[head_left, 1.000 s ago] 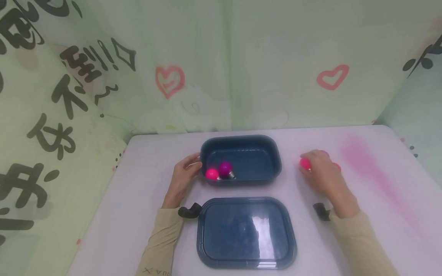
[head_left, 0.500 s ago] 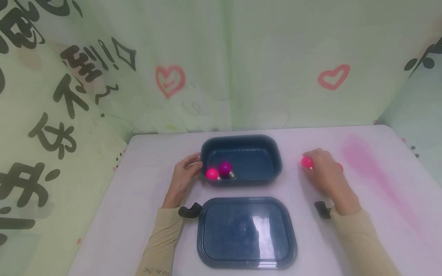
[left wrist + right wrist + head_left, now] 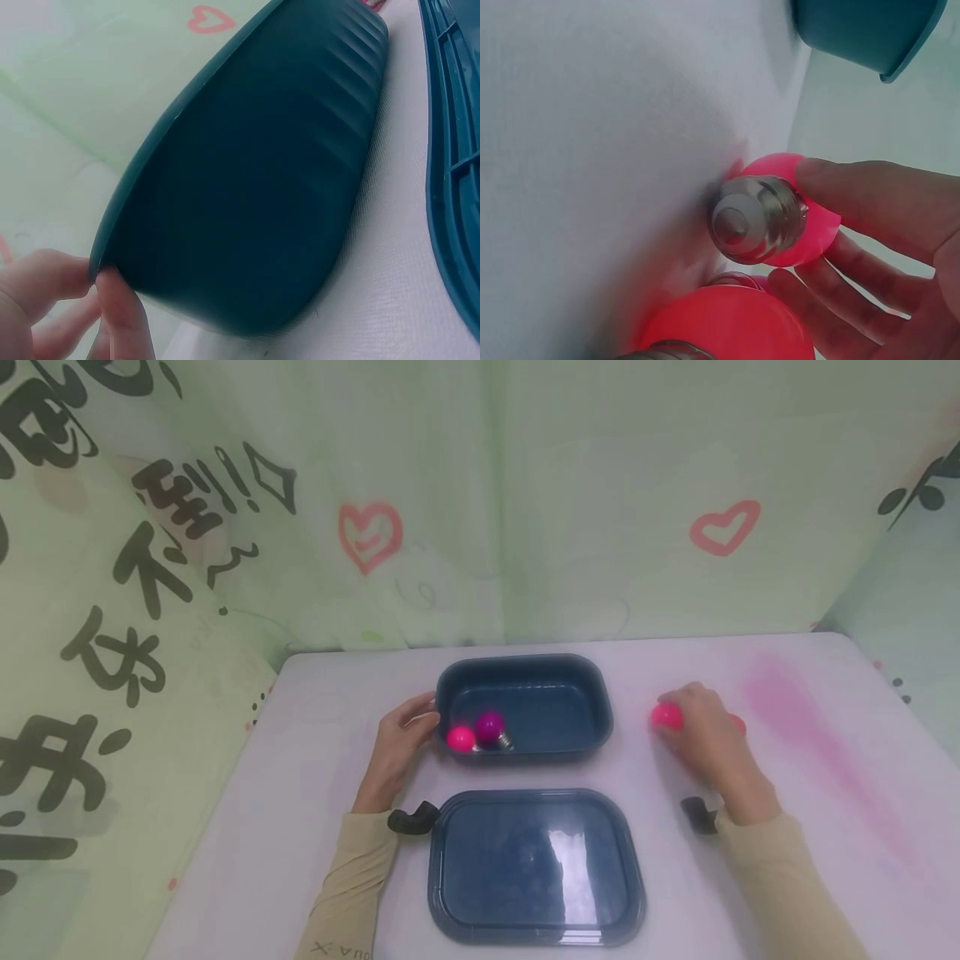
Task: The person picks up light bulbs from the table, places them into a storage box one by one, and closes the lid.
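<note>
A dark blue box [image 3: 525,747] stands on the table with a pink light bulb [image 3: 461,738] and a purple light bulb [image 3: 490,727] at its left end. My left hand [image 3: 393,743] pinches the box's left rim between thumb and fingers, as the left wrist view shows. To the right of the box, my right hand [image 3: 712,739] holds another pink bulb [image 3: 666,717] by its round part. Its metal screw base [image 3: 754,217] points toward the right wrist camera. Close by sits a red-pink bulb [image 3: 731,319], with part of one more [image 3: 739,279] behind it.
A dark blue lid [image 3: 536,868] lies flat in front of the box, between my forearms. Green printed cloth [image 3: 562,568] hangs behind the white table [image 3: 345,693] and along its sides. A pink stain [image 3: 817,735] marks the table's right part.
My right hand has shifted slightly to the right, and the pink bulb has turned a little in its fingers. A bulb formerly visible beyond the hand is now hidden. My left hand has stayed put.
</note>
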{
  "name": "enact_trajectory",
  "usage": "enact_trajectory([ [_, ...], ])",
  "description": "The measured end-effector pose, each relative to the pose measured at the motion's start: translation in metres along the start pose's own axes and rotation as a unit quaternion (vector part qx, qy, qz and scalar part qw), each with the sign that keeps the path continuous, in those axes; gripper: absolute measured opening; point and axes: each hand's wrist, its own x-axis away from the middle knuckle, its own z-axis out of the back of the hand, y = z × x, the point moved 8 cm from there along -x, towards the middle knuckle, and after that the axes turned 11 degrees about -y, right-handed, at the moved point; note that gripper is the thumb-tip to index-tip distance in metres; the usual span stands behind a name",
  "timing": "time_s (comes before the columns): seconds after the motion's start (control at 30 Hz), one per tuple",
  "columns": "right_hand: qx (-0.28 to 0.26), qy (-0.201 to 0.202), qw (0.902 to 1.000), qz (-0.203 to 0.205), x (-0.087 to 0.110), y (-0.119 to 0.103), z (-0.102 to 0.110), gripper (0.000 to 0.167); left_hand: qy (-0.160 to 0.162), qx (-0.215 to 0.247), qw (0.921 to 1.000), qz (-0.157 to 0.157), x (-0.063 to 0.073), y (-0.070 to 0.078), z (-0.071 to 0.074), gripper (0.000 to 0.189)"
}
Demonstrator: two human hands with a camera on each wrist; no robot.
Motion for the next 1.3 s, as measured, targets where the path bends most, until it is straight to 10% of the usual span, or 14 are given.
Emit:
enact_trajectory([
  [1.3,-0.039,-0.028,0.9988,-0.013,-0.013,-0.05,0.017,0.049,0.0,-0.004,0.9999,-0.013,0.001,0.001,-0.001,0.043],
])
